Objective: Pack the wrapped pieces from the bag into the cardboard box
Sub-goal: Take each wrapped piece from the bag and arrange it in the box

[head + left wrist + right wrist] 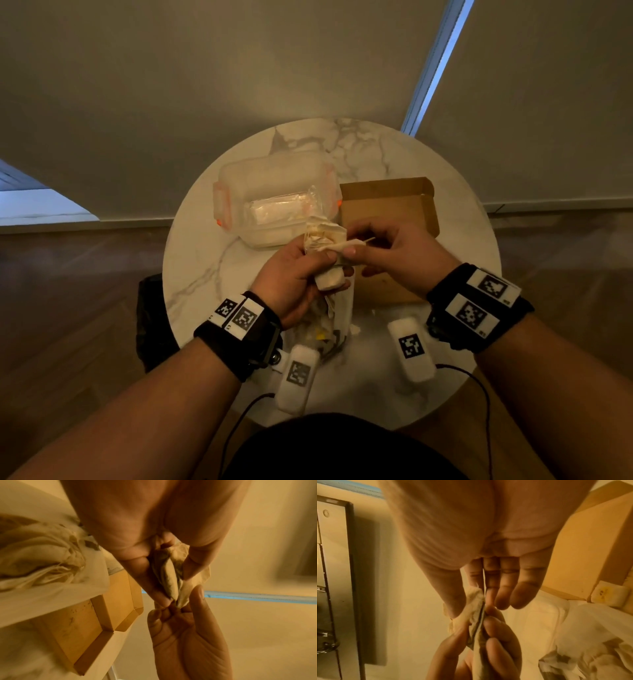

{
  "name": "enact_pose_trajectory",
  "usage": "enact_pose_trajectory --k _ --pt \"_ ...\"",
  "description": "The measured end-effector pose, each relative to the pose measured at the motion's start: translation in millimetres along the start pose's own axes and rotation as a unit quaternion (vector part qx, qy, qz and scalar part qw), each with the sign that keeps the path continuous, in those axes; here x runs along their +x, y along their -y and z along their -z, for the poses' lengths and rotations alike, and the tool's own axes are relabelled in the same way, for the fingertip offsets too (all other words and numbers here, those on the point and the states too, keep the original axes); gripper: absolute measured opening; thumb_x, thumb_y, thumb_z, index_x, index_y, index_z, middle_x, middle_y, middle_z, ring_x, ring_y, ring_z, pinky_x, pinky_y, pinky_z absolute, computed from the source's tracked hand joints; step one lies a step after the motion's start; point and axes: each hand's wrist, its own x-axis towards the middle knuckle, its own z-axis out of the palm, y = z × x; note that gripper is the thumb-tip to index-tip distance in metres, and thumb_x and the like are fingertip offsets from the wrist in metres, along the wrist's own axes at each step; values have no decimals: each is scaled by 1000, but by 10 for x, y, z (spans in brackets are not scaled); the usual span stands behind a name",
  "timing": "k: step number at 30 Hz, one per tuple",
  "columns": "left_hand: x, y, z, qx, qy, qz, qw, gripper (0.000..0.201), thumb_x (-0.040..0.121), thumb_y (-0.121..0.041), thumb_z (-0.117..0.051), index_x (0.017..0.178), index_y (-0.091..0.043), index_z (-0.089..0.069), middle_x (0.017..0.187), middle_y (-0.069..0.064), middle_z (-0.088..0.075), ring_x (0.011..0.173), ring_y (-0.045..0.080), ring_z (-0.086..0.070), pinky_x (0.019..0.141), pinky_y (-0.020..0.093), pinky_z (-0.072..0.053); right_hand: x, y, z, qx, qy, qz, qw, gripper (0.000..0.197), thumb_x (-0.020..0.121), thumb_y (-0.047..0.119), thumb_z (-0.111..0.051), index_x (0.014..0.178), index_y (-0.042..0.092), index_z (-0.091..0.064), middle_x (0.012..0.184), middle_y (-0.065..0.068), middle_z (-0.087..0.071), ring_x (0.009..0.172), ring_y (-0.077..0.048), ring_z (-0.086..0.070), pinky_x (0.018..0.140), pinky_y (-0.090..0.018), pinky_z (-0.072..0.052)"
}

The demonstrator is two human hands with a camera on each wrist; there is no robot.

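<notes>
Step in hand: I judge I am at the fetching stage, drawing one wrapped piece out of the bag; nothing I hold has reached the box yet.
Left hand: my left hand (294, 274) is clenched around the crinkled clear plastic bag (334, 310), lifted above the round white marble-look surface (205, 260). The bag's lower part hangs down toward the near edge, with pale wrapped shapes showing through it.
Right hand: my right hand (394, 250) pinches a cream paper-wrapped piece (346, 245) between thumb and forefinger at the bag's top. The other fingers (518, 597) hang loose, holding nothing.
Wrapped piece: held between both hands, in the air, just in front of the box's left side.
Box: the shallow open brown cardboard box (390, 205) lies on the surface behind and under my right hand. The right wrist view shows one small pale wrapped piece (609, 595) against its wall; the rest of its floor is hidden from me.
Nearby: a translucent plastic container with orange clips (274, 195) sits left of the box, touching or nearly so.
Next move: I think it calls for pulling the piece free while my left hand steadies the bag, then moving right and down to set it flat inside the box.
</notes>
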Motion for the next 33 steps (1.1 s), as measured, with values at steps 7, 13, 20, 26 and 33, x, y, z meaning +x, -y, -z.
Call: enact_pose_trajectory --k 7,13,20,26,33 --pt "123 -193 267 43 31 8 999 44 93 -14 -68 133 1 -57 110 16 -73 88 22 -72 74 36 -61 61 -73 -204 65 -81 -30 994 15 83 18 -82 96 17 -74 95 -7 -77 91 -21 -74 81 -38 -61" --pt "228 -143 447 45 9 50 998 31 99 -18 -62 128 -6 -57 105 11 -73 85 25 -72 75 43 -61 45 -130 -287 240 -152 -13 959 15 81 10 -74 93 10 -65 92 -12 -75 91 -28 -74 76 -37 -63" --pt "284 -6 477 98 -40 56 993 18 103 -19 -57 120 -11 -59 98 9 -74 80 30 -72 65 41 -60 139 -411 23 49 -244 -53 967 12 92 21 -73 103 21 -70 93 -8 -76 81 -23 -74 67 -38 -61" --pt "251 191 473 119 -90 66 987 20 100 -22 -64 118 -16 -66 99 15 -74 82 29 -69 60 36 -56 436 -1049 223 -272 -155 -115 943 7 96 39 -66 100 37 -71 91 10 -69 88 -14 -64 80 -33 -53" --pt "164 509 433 120 -142 56 981 22 95 -24 -72 115 -17 -71 97 13 -74 83 28 -70 68 41 -57 829 -1377 47 -316 -95 -62 942 13 94 33 -69 105 27 -69 94 3 -71 87 -17 -64 74 -27 -48"
